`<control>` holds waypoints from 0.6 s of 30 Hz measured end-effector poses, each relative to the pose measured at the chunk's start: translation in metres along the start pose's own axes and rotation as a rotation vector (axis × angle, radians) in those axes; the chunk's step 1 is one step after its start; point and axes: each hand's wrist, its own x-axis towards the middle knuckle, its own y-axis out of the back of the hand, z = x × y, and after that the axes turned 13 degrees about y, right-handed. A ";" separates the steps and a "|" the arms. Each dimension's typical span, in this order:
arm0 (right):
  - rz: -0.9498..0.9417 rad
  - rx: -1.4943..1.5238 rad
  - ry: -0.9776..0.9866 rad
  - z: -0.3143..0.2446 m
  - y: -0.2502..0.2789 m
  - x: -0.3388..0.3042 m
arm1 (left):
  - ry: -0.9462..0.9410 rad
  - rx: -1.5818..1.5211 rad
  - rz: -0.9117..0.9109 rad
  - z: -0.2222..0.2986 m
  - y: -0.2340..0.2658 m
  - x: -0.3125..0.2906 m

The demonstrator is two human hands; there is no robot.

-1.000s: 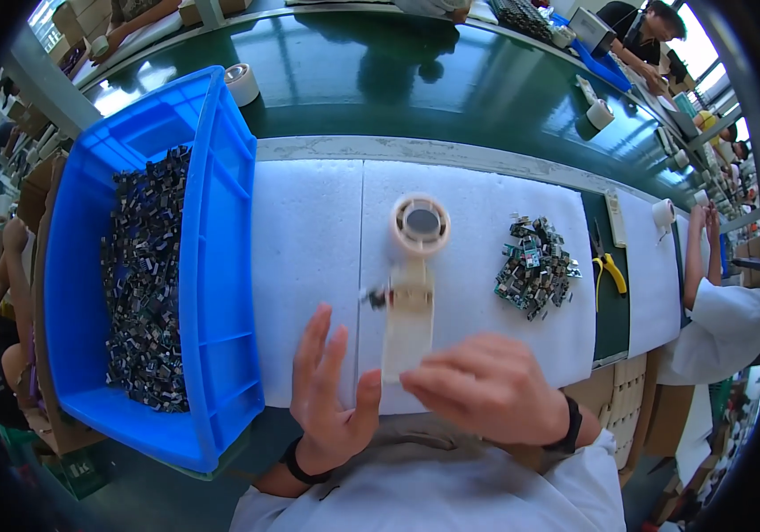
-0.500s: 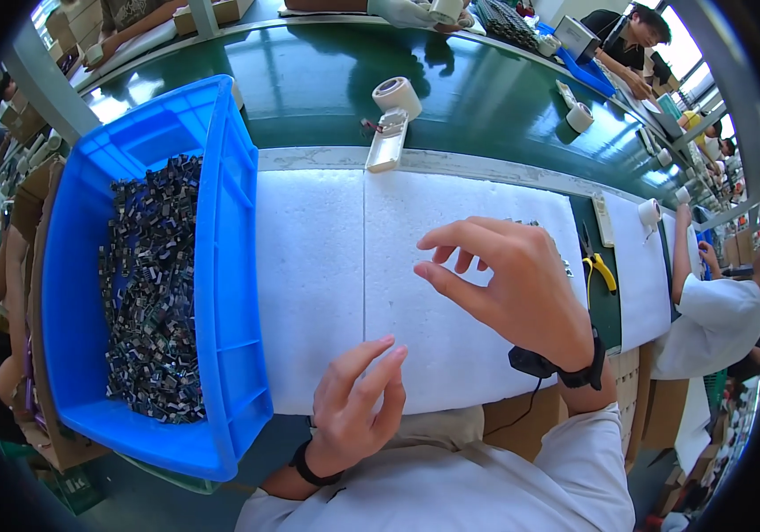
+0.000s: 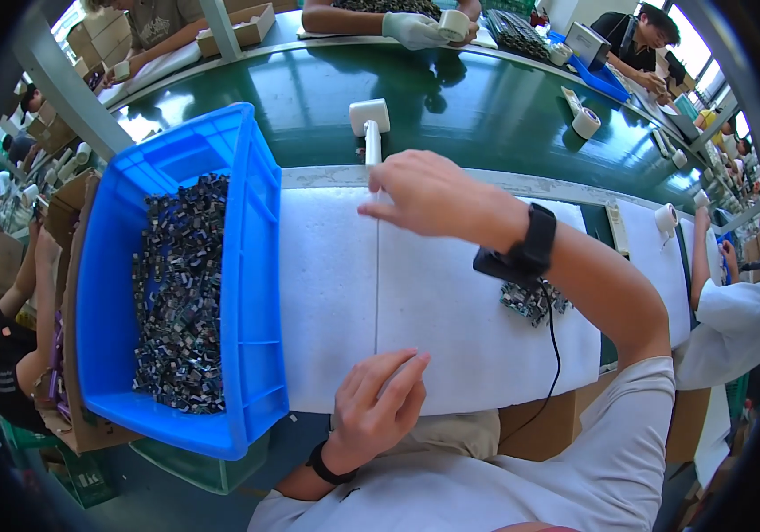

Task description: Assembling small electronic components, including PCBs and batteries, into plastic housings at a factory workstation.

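Observation:
My right hand [image 3: 438, 197] reaches over the far edge of the white foam mat [image 3: 327, 284]. Its thumb and fingers close on the near end of a white handheld device [image 3: 372, 137] with a thick round head and a slim handle; the grip itself is partly hidden. The head of this device sits over the green belt. Low over the front of the mat, my left hand [image 3: 378, 403] hovers with loosely bent fingers and nothing in it. A pile of small metal-and-circuit-board parts [image 3: 535, 301] lies on the mat beneath my right forearm.
A deep blue bin [image 3: 256, 266] full of small electronic parts [image 3: 185, 301] stands left of the mat. Beyond runs a green conveyor belt [image 3: 309, 106] carrying another white device [image 3: 582, 115]. Co-workers sit across and to the right. A cable [image 3: 557, 355] hangs from my right wrist.
My right hand has moved forward and left from above the mat to the white device, which has turned and shifted left. My left hand stays low; its fingers have drawn closer together. The view has shifted.

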 end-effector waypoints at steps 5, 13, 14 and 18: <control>0.384 -0.404 -0.133 0.018 -0.019 0.017 | 0.001 -0.012 0.002 -0.001 -0.001 -0.002; -0.201 -0.024 -0.112 -0.021 0.042 -0.040 | 0.003 -0.033 -0.018 0.000 0.003 0.001; -0.183 -0.011 -0.104 -0.027 0.050 -0.050 | 0.007 -0.036 -0.015 0.000 0.003 0.002; 0.086 -0.037 0.068 -0.024 0.075 -0.087 | 0.022 -0.028 -0.039 -0.001 0.006 0.003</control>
